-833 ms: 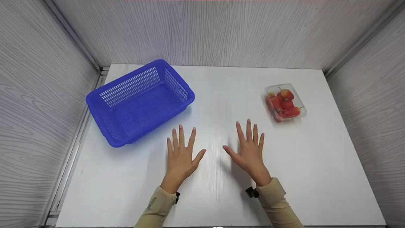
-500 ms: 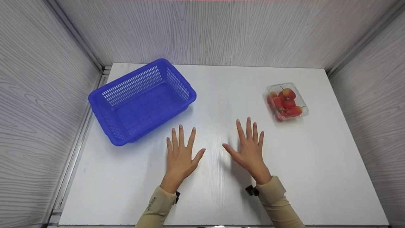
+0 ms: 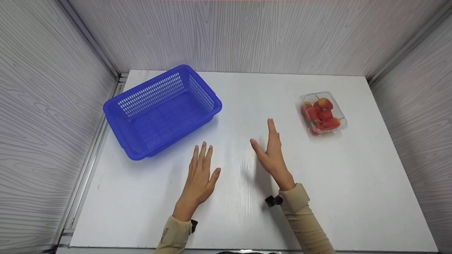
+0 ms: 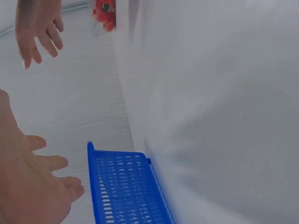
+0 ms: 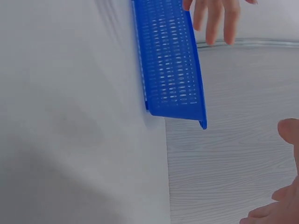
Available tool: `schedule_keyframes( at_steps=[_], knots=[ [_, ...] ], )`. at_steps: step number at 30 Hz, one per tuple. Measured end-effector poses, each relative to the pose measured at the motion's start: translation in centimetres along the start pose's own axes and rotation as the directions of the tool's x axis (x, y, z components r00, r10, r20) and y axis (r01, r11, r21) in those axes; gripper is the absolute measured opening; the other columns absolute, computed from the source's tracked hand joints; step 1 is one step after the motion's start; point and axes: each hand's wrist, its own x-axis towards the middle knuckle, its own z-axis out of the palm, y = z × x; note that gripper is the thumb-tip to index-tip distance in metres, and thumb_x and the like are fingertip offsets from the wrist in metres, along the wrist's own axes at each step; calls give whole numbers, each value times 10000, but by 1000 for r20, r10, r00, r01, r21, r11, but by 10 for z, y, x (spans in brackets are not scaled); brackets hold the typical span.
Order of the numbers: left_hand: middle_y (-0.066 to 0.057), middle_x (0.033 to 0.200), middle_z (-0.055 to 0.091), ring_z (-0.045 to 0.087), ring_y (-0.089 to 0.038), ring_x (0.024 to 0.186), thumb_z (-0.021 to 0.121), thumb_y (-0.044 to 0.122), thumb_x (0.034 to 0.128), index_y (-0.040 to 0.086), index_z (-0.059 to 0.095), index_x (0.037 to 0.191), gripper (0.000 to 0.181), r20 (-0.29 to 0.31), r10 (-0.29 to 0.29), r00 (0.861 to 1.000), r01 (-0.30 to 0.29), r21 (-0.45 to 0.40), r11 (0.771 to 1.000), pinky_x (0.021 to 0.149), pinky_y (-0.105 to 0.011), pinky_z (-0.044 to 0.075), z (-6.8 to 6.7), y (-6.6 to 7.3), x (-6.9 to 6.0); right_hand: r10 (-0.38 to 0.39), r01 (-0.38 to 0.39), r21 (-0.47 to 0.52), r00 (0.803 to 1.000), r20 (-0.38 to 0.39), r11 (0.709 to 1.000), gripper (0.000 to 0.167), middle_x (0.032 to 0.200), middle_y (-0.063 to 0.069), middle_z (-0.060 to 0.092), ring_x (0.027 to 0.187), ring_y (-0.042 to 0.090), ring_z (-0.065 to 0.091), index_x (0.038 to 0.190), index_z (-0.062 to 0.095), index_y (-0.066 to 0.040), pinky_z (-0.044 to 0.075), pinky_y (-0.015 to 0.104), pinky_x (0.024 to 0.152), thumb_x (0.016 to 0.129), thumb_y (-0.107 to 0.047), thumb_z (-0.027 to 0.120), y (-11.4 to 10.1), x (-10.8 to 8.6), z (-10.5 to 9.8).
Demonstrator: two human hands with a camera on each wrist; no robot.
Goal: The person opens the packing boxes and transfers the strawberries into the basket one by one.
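My left hand (image 3: 197,181) hovers over the white table with straight fingers and holds nothing. Its fingertips are just in front of a blue plastic basket (image 3: 155,148), apart from it. To the right, my right hand (image 3: 274,155) is also raised, thumb spread from the straight fingers, nothing in its grasp. Farther right lies a clear plastic box (image 3: 335,106) with several red-and-yellow, stemmed fruits or peppers (image 3: 325,114); their exact kind is unclear. In the left wrist view the basket (image 4: 126,186) stands past the fingers, and part of the box's red contents (image 4: 105,16) shows at the top.
The white tabletop (image 3: 240,218) extends between and around the hands. Pale wood-grain panels (image 3: 247,35) close off the back and both sides. A metal rail (image 3: 88,169) runs along the left edge. The basket stands askew near the back left corner.
Both hands have turned, so their fingers look closer together from above. My right hand has moved forward and slightly left. The whole head view has shifted a little; basket and box stay on the table.
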Motion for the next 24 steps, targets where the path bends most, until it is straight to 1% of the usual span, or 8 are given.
schedule_keyframes(
  at_steps=[3,5,9,12,15,20,22,24],
  knots=[
    [-186,1633,105,52,-395,1495,480,330,1035,0,133,1565,713,-122,27,992,-29,-12,1000,1158,-549,114,0,-8,-9,58,-52,157,998,-34,986,793,1629,132,164,1496,244,158,1578,116,-54,146,476,1173,1000,-326,585,-2,10,3],
    [-219,1618,133,88,-433,1479,512,287,1018,-46,157,1544,717,-224,47,974,-50,-6,999,1167,-529,97,-1,-14,-14,90,-73,254,994,-56,964,767,1621,134,186,1489,250,191,1575,124,-53,196,466,1162,1007,-292,579,-4,17,6],
    [-262,1605,117,63,-502,1453,531,259,984,-84,168,1521,733,-426,63,903,-64,11,998,1161,-557,47,-4,-25,-23,158,-103,466,984,-82,879,697,1602,169,228,1476,283,241,1565,143,-35,249,429,1149,1022,-199,548,-4,33,15],
    [-278,1604,62,-12,-525,1448,558,242,937,-65,131,1529,792,-567,17,823,-27,-8,1000,1147,-586,1,-10,-35,-26,245,-149,616,967,-74,774,647,1589,165,266,1467,272,265,1561,166,-51,266,369,1144,1038,-210,512,-2,46,25],
    [-316,1587,-6,-83,-527,1442,588,226,893,-63,79,1529,865,-669,-72,740,55,-46,997,1145,-563,-60,-18,-47,-27,328,-197,692,943,-61,695,620,1579,124,309,1452,223,301,1556,205,-88,270,323,1135,1044,-277,498,3,59,36],
    [-378,1547,-79,-170,-437,1462,584,315,891,-155,45,1475,923,-780,-232,581,213,-130,968,1149,-481,-118,-30,-66,-27,399,-256,702,916,-43,665,664,1601,48,286,1452,159,291,1571,189,-127,237,308,1145,1035,-377,490,11,76,58],
    [-372,1550,-101,-178,-374,1476,581,298,900,-175,32,1465,918,-804,-294,516,228,-202,952,1155,-437,-115,-34,-68,-27,406,-274,695,914,-29,665,699,1617,37,247,1465,158,260,1579,160,-126,217,316,1154,1028,-405,488,12,81,68],
    [-352,1557,-129,-163,-304,1490,574,211,911,-172,0,1473,890,-800,-368,474,203,-308,930,1161,-382,-93,-40,-64,-26,405,-288,691,914,-8,664,728,1631,30,209,1474,163,238,1584,135,-127,199,320,1160,1021,-423,490,14,84,77]
  ],
)
